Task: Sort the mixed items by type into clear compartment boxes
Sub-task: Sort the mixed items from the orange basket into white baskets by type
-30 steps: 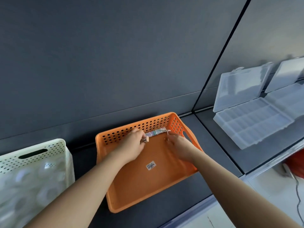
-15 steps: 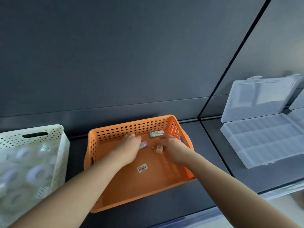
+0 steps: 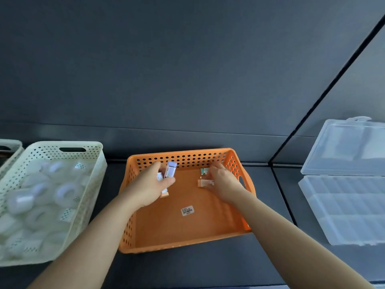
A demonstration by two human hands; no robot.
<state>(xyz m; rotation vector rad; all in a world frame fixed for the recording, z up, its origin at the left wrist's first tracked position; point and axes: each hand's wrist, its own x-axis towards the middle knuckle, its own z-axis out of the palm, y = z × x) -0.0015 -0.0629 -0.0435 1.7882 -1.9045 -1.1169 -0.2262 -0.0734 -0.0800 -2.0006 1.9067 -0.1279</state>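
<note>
Since a moment ago, left hand [image 3: 150, 188] has lifted packets [image 3: 170, 171], pinching them at far left of basket [image 3: 208, 151]; right hand [image 3: 223, 182] reaches peach piece [image 3: 205, 183], grip unclear. Light, stiff, probably slippery: pinch long edges.

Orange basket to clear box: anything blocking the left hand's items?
Nothing visible on the dark shelf between them. The small packets the left hand grips only have to clear the right wall of the orange perforated plastic basket; the clear plastic compartment box lies open.
</note>
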